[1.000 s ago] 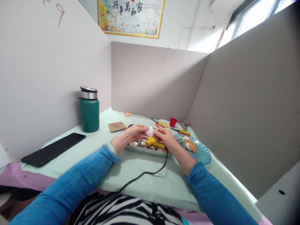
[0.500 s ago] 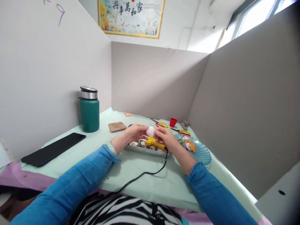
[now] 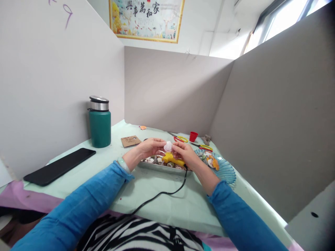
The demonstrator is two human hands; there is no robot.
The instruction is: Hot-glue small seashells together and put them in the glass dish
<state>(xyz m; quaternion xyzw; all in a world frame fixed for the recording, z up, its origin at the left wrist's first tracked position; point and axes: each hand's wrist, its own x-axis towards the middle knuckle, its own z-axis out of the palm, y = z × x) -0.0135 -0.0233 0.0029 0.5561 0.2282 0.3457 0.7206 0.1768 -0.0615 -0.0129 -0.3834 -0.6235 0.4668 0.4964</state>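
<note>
The white scallop shell (image 3: 168, 146) is pinched between the fingertips of the left hand (image 3: 148, 148) and right hand (image 3: 184, 152). Directly beneath them a yellow glue gun (image 3: 173, 160) lies in a steel tray (image 3: 160, 167). A slack pinch could drop the shell there, and fingers risk brushing the nozzle.

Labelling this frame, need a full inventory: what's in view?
white scallop shell: 1, white, pinched between both hands above the tray
yellow glue gun: 1, yellow, black cord, lying on the tray
shallow metal tray: 1, silver, table centre, holds small shells
blue fan-shaped glass dish: 1, blue, right of tray
green flask: 1, steel lid, left rear
black phone: 1, left
scissors: 2 pairs, red-yellow handles, behind tray
red cup: 1, rear
brown card: 1, rear
left hand, right hand: blue sleeves
</note>
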